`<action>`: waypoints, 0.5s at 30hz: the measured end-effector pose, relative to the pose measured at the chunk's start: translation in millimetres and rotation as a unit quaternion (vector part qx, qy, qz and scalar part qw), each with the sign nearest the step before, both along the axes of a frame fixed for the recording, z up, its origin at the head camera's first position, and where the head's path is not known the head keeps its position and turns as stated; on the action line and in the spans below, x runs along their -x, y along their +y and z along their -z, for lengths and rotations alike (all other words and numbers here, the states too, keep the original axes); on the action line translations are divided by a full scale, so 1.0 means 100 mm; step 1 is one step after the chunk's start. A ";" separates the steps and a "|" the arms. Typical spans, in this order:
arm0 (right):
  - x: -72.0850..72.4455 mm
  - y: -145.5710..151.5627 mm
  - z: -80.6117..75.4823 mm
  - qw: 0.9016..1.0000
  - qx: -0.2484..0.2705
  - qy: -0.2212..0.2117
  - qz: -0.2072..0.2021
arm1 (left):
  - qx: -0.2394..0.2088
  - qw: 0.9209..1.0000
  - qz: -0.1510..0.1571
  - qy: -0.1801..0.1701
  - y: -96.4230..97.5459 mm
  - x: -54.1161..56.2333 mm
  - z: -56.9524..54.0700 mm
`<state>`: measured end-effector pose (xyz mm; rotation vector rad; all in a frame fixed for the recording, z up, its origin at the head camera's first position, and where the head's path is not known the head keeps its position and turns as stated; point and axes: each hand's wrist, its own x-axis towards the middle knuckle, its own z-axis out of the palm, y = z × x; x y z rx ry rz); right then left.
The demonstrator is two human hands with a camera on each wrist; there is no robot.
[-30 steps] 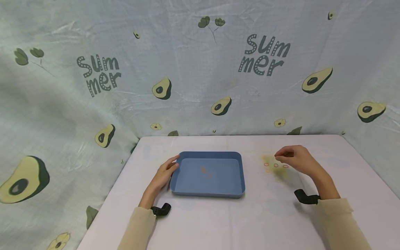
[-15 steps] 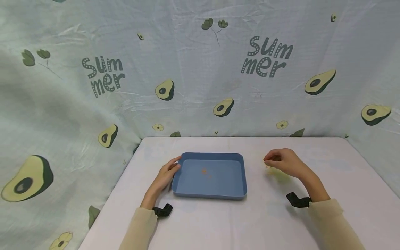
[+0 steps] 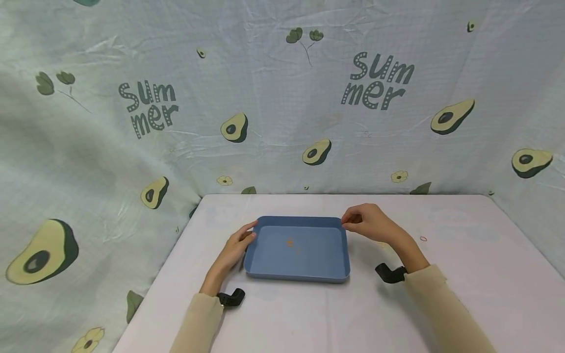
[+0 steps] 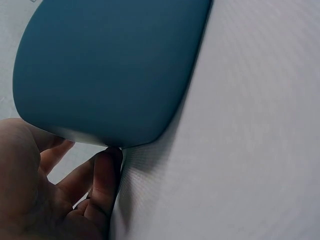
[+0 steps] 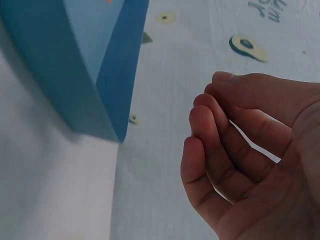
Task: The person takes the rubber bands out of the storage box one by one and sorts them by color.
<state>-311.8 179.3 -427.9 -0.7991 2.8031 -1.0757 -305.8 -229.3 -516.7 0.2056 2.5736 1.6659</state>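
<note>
A shallow blue tray (image 3: 295,277) lies on the pale table, with small orange bits (image 3: 290,242) on its floor. My left hand (image 3: 233,249) holds the tray's left side, fingers at the rim; the left wrist view shows curled fingers (image 4: 102,182) against the tray's outer wall (image 4: 105,75). My right hand (image 3: 370,222) is over the tray's back right corner, thumb and index tips brought together. In the right wrist view those fingertips (image 5: 222,77) meet, and I cannot tell whether something small is pinched there. A thin red ring (image 3: 423,239) lies right of the right forearm.
Beside the tray, a faint orange ring (image 3: 381,244) lies on the table (image 3: 287,318), partly under the right hand in this view. A pale cloth (image 3: 265,73) printed with avocados hangs behind and to the left. Black wrist cameras (image 3: 390,273) stick out inward from both wrists.
My right hand has moved left from above the small rings to the tray's back right corner, uncovering one red ring. The left hand stays at the tray. The head view has shifted slightly.
</note>
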 end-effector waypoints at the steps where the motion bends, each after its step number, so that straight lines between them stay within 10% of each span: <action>1: 0.01 -0.06 -0.01 1.000 0.001 -0.001 -0.005 | 0.000 1.000 0.001 0.000 0.00 0.00 0.00; 15: 0.21 -0.74 0.08 0.995 -0.032 0.006 -0.092 | 0.002 1.000 0.000 -0.003 -0.01 0.00 0.00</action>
